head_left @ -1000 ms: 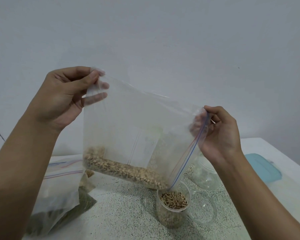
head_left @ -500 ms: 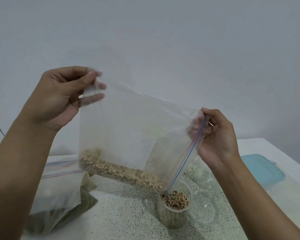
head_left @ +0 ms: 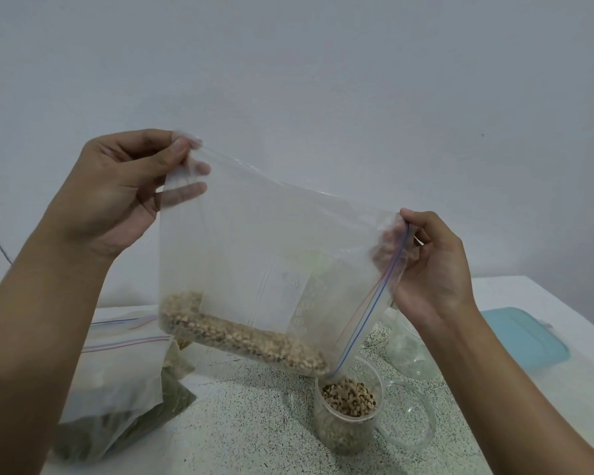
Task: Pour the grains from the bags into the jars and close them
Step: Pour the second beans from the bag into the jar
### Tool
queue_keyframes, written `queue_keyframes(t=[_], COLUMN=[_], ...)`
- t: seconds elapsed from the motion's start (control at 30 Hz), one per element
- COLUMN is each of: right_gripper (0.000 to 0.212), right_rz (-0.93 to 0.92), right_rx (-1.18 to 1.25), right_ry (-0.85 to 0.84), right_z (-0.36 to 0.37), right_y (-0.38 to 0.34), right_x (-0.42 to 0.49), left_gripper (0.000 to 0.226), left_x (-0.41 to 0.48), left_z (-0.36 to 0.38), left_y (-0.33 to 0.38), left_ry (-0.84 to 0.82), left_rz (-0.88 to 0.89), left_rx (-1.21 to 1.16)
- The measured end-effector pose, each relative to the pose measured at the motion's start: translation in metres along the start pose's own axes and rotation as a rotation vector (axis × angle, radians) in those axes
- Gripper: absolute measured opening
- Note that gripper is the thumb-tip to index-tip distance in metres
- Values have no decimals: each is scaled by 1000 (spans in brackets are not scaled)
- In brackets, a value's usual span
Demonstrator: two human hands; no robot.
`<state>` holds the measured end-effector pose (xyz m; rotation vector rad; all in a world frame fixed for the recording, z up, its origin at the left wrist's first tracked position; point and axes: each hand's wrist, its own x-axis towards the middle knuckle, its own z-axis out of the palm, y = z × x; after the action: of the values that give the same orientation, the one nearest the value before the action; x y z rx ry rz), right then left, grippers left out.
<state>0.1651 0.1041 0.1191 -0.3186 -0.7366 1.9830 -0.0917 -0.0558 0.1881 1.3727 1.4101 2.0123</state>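
Left hand (head_left: 117, 193) and right hand (head_left: 432, 269) are pinching the tilted bag (head_left: 271, 252) by its corners over the jar (head_left: 348, 419), full bags (head_left: 117, 378) lying left, lid (head_left: 525, 341) right.

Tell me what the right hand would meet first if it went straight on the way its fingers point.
The bag itself: the right hand pinches its zip edge, fingers aimed left and slightly up, so it would press into the slack plastic first. Depth is unclear.

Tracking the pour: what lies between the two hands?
The zip bag of beans, pinched by left hand and right hand, in the head view.
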Motion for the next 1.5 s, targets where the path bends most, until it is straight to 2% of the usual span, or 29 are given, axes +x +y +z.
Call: queue_keyframes(t=[0.6, 0.83, 1.03, 1.17, 1.5], right_gripper=[35, 32, 29, 32, 31], right_rz=[-9, -4, 2, 5, 11], right_rx=[24, 16, 22, 23, 34], right_ry=[-13, -27, -28, -24, -3], right_z=[1, 1, 1, 2, 4], right_y=[0, 0, -1, 0, 1], right_x=[1, 3, 4, 5, 4], left_gripper=[38, 15, 25, 16, 21], left_x=[-1, 0, -1, 0, 2], left_z=[1, 0, 0, 0, 0], left_y=[3, 3, 4, 3, 3], left_ry=[0, -10, -15, -16, -26], left_rz=[10, 5, 9, 12, 12], left_rx=[-5, -2, 2, -5, -21])
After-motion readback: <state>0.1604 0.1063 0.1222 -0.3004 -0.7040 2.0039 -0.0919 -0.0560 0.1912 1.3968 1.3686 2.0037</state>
